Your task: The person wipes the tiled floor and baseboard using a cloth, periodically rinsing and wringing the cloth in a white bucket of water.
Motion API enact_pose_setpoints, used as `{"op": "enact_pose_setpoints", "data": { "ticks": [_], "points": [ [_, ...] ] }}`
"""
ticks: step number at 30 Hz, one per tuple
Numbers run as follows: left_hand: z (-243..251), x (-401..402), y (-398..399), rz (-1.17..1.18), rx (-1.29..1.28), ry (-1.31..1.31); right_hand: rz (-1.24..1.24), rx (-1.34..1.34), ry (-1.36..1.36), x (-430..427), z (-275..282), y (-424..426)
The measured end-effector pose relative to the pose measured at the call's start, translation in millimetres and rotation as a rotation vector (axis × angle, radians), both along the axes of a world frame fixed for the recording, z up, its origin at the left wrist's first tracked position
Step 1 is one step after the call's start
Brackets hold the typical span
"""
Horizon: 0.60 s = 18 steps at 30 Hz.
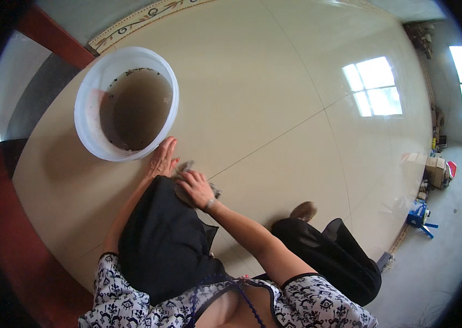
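A white plastic bucket [85, 123] of murky brown water [136, 108] stands on the tiled floor at upper left. Dark specks cling along the waterline. My left hand [163, 159] is stretched out beside the bucket's near rim, thumb apart and nothing held; whether it touches the bucket I cannot tell. Just right of it, my right hand [196, 187] presses a grey cloth [216, 190] to the floor, fingers curled over it. Most of the cloth is hidden under that hand and next to my shoe.
Glossy beige floor tiles [247, 102] reflect a window. My knees in black trousers [161, 242] flank the right arm. A dark red frame [56, 39] borders the left side. Along the right wall are a cardboard box [435, 170] and a blue box [418, 213].
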State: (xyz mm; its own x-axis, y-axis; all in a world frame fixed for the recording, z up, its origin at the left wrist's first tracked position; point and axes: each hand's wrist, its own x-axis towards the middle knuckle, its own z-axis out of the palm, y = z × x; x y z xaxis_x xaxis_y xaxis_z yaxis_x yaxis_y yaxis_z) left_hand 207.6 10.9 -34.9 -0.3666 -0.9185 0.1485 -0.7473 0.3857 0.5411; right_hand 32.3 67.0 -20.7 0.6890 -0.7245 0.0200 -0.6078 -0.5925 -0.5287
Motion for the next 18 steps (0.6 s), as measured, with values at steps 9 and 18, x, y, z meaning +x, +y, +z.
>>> {"op": "enact_pose_setpoints", "data": {
  "ticks": [9,18],
  "points": [
    [21,48,50,0.299,0.058,0.101,-0.687,0.470,-0.669,-106,3,-67],
    [-14,68,71,0.824,0.102,0.291,-0.551,-0.036,-0.186,-49,-44,-71]
  ]
}}
